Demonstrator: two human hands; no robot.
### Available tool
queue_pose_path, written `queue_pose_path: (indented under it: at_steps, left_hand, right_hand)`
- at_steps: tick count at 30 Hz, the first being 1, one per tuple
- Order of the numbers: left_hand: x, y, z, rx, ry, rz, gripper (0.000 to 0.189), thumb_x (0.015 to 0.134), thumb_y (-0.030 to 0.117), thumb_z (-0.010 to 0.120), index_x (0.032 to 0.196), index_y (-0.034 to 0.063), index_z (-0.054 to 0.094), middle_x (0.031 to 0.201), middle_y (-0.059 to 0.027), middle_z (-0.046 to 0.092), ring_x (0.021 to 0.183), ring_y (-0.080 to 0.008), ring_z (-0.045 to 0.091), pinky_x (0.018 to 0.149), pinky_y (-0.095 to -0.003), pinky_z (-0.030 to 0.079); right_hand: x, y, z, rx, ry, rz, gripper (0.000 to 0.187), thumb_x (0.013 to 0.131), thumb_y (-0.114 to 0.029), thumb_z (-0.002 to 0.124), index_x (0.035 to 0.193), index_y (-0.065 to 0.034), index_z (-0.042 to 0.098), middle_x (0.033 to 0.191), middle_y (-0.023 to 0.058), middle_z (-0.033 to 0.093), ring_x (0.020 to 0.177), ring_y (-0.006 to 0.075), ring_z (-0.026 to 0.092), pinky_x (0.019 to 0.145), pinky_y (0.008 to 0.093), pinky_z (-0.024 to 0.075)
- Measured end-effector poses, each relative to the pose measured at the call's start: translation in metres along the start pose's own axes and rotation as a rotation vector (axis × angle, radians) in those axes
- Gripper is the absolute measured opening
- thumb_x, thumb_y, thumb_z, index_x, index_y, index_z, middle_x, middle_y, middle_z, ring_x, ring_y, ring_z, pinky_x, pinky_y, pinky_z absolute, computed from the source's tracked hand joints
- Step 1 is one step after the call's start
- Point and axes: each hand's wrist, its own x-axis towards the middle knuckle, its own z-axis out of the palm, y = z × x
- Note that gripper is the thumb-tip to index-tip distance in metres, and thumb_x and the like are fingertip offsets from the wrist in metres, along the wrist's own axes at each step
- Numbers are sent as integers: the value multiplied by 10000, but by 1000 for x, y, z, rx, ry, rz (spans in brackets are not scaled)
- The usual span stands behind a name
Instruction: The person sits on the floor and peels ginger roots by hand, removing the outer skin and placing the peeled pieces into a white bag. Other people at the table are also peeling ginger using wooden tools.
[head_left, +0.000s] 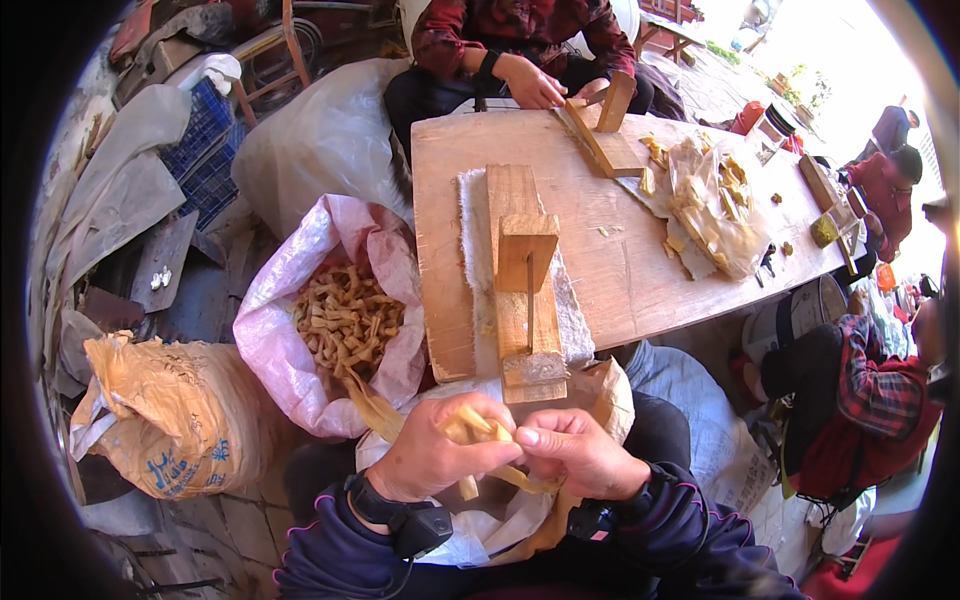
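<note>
My left hand (450, 448) is closed around a folded, pale yellow strip (474, 426) of pliable material, with one end hanging below the palm. My right hand (574, 454) pinches part of the same material, its thumb meeting my left fingertips. Both hands are above an open sack (480, 536) at my lap. Just beyond them, a wooden block jig (529, 255) with an upright piece and a thin metal blade or bar rests on a white cloth (574, 322). To the left, a pink-white woven sack (274, 322) holds many short, knotted-looking tan pieces (349, 315).
A plywood table (637, 277) extends away, bearing a second wooden jig (600, 135) handled by a person opposite and a plastic bag of yellow pieces (720, 202). A brown printed bag (172, 412) stands at left; other seated people are at right.
</note>
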Motion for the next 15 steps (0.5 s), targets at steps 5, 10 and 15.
queue_pose_path:
  at_steps: [5,10,15]
  left_hand:
    - [0,-4,6,-270,126,125,96,829,-14,603,924,-15,588,746,-85,608,590,-137,592,529,-258,475]
    - [17,6,5,-63,265,232,127,901,59,593,1009,4,634,744,-15,597,622,-81,546,574,-231,441]
    - [52,10,9,341,449,339,128,940,111,624,1015,10,648,779,-8,612,647,-81,544,596,-220,430]
  right_hand:
    - [-11,-10,-4,-4,157,-165,162,884,-155,754,866,-26,658,700,-29,544,592,57,411,544,228,324]
    - [0,-23,-8,-346,331,-621,135,886,-91,755,893,-14,645,755,-53,617,654,5,491,566,176,388]
    - [40,-31,-21,-793,683,-925,189,856,-123,776,854,-37,607,653,44,643,557,87,576,513,240,448]
